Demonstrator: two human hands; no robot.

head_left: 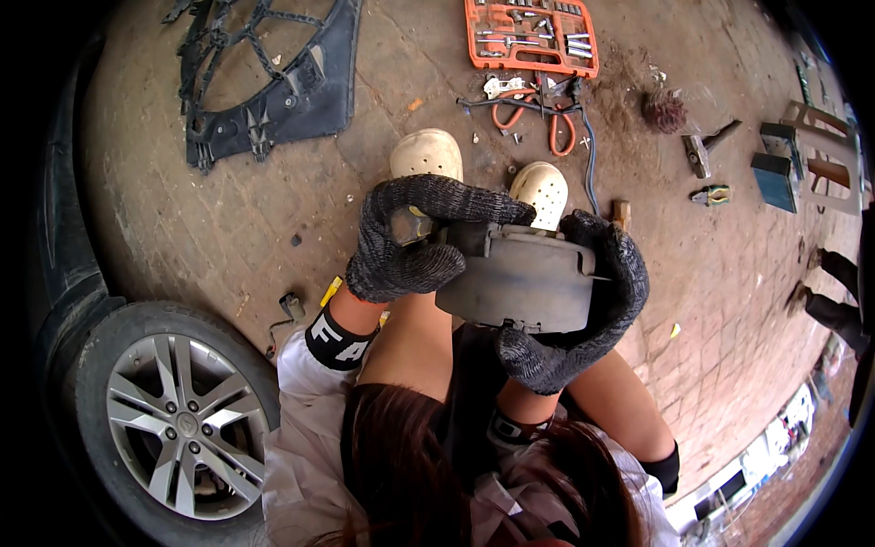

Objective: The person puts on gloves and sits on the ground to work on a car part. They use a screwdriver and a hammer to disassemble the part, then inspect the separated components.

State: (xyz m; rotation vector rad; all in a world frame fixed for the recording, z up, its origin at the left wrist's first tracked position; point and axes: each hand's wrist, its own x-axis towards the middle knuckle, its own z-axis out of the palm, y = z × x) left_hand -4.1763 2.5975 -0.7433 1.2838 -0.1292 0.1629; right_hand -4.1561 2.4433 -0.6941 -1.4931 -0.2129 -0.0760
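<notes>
In front of my knees I hold a dark grey rounded housing (519, 284) with clips along its edges; I cannot tell its exact kind. My left hand (378, 242), in a dark grey knitted glove, is closed on its left end, index finger along the top and thumb below. A small piece with a yellowish patch (412, 224) shows between that thumb and finger. My right hand (624, 292), gloved alike, wraps the housing's right end, fingers over the far side and thumb under the near edge. The housing's underside is hidden.
A car wheel (187, 424) stands at lower left. Beyond my feet lie a black plastic panel (283, 114), an orange socket set case (533, 64), orange-handled pliers (559, 132) and a cable (592, 164). Rightward are a hammer (699, 157) and a plastic stool (825, 150). Another person's legs (837, 292) show far right.
</notes>
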